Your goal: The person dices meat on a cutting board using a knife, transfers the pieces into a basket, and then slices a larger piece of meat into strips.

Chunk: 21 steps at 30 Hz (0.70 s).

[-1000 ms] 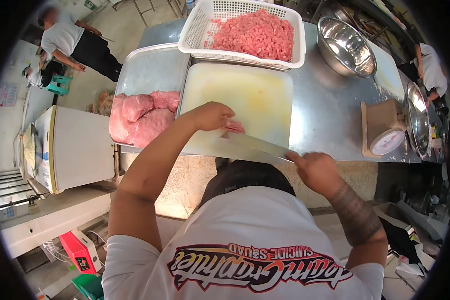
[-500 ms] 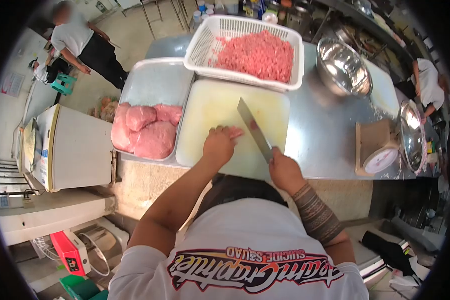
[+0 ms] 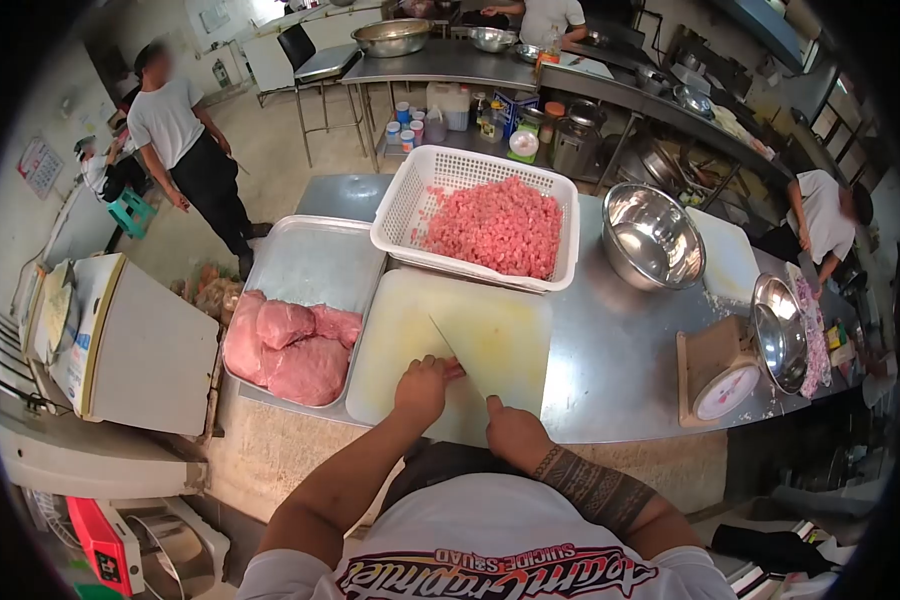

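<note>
Meat [image 3: 452,368] lies on the near part of the board [image 3: 500,330], mostly hidden under the left hand [image 3: 420,390], whose fingers curl down on it and pin it. Right hand [image 3: 510,430] is clenched round the handle of the knife [image 3: 455,352]; the blade runs far-left from the fist, edge-on, just beside the left fingertips.

Left of the board, touching it, a tray [image 3: 315,260] holds big meat slabs [image 3: 285,350] in its near half; its far half is bare metal. At the board's far edge a basket [image 3: 475,215] of diced meat [image 3: 495,228] overlaps both board and tray. Right of the basket stands a steel bowl [image 3: 652,235], near it a second white board [image 3: 730,262]. Farther right, a scale [image 3: 720,378] sits at the near edge of the table [image 3: 610,370], with another bowl [image 3: 780,332] tilted on top of it.

Open room: the far and right parts of the board are bare, and so is the strip of table between board and scale. The table's near edge runs just under both wrists. A white chest [image 3: 130,340] stands left of the table, below its level. One person stands far left on the floor [image 3: 175,130], another works at the far right [image 3: 820,215], both well apart from the hands.
</note>
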{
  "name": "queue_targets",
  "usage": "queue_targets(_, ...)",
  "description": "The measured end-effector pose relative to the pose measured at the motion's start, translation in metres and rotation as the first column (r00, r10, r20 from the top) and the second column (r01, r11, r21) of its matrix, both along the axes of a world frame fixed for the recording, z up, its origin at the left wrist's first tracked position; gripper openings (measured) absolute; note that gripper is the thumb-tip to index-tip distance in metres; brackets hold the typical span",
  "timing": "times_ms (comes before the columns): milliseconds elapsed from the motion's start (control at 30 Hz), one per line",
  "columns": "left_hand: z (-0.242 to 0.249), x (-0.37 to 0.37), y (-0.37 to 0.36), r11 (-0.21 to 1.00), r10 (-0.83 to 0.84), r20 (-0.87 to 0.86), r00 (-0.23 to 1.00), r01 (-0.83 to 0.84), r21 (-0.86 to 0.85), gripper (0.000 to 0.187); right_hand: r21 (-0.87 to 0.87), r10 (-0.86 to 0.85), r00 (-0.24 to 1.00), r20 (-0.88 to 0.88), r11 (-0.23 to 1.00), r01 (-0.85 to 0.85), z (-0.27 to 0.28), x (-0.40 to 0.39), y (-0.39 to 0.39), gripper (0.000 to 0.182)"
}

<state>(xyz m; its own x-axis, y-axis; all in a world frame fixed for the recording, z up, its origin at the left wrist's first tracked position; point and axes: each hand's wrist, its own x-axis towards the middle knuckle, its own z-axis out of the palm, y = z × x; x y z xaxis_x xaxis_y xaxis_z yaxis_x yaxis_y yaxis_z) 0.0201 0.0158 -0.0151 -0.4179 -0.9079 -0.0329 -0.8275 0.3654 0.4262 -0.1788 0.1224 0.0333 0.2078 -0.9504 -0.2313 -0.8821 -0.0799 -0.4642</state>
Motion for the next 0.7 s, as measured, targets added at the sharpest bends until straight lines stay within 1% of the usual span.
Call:
queue_targets(67,0.009,-0.001,0.000,1.000,-0.008,-0.007,1.000,0.008,0.023,0.027,0.045,-0.025,0.999,0.019,0.999,0.024,0.005,-0.003,-0.003,0.026)
queue_targets(200,-0.007,0.003,-0.004,1.000,-0.029,-0.019,0.999,0.029,-0.008,0.031,0.143,-0.092,0.993,0.074,0.986,0.080,0.026,-0.015,-0.002,0.037)
queue_targets(300,-0.014,0.005,-0.002,0.997,-0.048,0.019,0.999,0.049,-0.067,0.031,0.125,-0.149,0.971,0.188,0.984,0.127,0.019,-0.032,0.018,0.042)
queue_targets(367,-0.018,0.005,-0.003,0.994,-0.058,0.066,0.996,0.064,-0.087,0.031,0.155,-0.174,0.962,0.212,0.978,0.142,0.013,-0.043,0.028,0.043)
queue_targets(400,-0.016,0.004,-0.002,0.995,-0.059,0.076,0.995,0.065,-0.070,0.030,0.173,-0.188,0.956,0.224,0.973,0.151,0.012,-0.046,0.031,0.043)
queue_targets(467,-0.012,0.004,-0.003,0.997,-0.063,0.096,0.993,0.066,-0.036,0.029,0.187,-0.189,0.963,0.193,0.970,0.153,0.009,-0.048,0.033,0.043)
queue_targets(567,-0.001,0.005,-0.003,0.999,-0.053,0.036,0.998,0.053,-0.005,0.026,0.175,-0.184,0.966,0.184,0.973,0.152,0.011,-0.043,0.032,0.042)
queue_targets(700,-0.004,0.002,0.009,0.983,0.002,-0.144,0.990,-0.028,-0.180,0.025,0.152,-0.175,0.968,0.181,0.977,0.148,0.009,-0.035,0.027,0.040)
